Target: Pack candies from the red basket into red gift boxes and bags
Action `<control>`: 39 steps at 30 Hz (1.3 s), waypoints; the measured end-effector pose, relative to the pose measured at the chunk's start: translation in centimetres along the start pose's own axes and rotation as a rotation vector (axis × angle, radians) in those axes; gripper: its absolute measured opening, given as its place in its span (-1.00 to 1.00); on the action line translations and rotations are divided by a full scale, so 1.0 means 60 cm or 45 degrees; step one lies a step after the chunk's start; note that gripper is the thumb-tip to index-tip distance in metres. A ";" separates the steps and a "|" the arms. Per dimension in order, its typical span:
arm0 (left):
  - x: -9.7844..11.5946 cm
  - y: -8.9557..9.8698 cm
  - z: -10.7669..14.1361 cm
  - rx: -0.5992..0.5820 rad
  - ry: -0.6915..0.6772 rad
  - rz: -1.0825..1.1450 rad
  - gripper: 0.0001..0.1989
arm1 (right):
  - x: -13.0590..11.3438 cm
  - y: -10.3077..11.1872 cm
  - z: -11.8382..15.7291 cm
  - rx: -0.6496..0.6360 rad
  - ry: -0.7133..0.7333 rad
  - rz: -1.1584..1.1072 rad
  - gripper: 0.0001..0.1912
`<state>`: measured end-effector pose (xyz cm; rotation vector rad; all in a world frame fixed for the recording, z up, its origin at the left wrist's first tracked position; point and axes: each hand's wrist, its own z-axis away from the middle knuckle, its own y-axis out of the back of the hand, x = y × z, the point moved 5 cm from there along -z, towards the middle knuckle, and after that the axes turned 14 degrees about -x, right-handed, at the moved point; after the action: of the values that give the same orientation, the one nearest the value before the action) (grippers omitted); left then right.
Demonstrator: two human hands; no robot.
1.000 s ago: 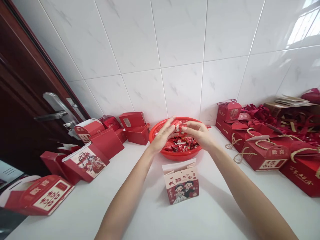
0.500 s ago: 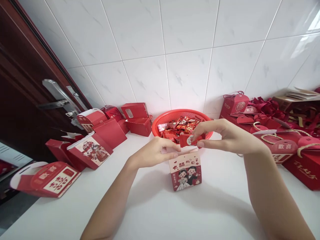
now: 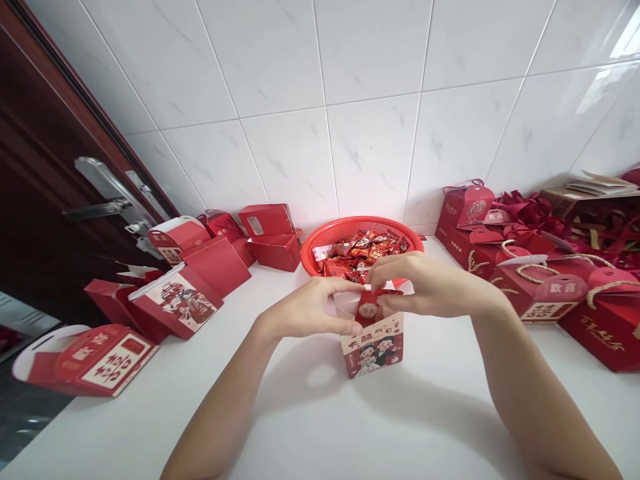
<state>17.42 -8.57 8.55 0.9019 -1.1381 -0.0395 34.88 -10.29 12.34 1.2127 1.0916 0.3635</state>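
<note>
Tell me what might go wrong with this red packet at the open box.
The red packet in the right hand might catch on the edge of the small box. The left hand is only at the box's top, so a hard push could tip or crease it.

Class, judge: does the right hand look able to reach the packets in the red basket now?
Probably yes: the packets lie uncovered in the red basket just beyond the right hand, though it holds a red packet at the open box.
</note>
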 end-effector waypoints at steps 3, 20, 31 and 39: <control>0.006 0.001 0.000 0.008 -0.062 0.002 -0.46 | -0.006 0.003 -0.005 0.097 0.051 -0.005 -0.86; 0.011 0.000 0.004 0.022 -0.092 -0.217 -0.62 | 0.007 0.026 0.027 0.203 -0.082 -0.058 -0.75; 0.013 0.010 0.004 0.348 -0.216 -0.281 -0.48 | 0.026 0.019 0.032 0.100 -0.195 -0.047 -0.55; 0.018 0.035 0.013 0.715 -0.445 -0.216 -0.87 | 0.033 0.014 0.018 0.119 -0.125 -0.198 -0.49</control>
<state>16.47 -8.14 10.76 1.5349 -1.4244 -0.0159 36.97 -9.09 12.08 1.2064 1.1198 0.1336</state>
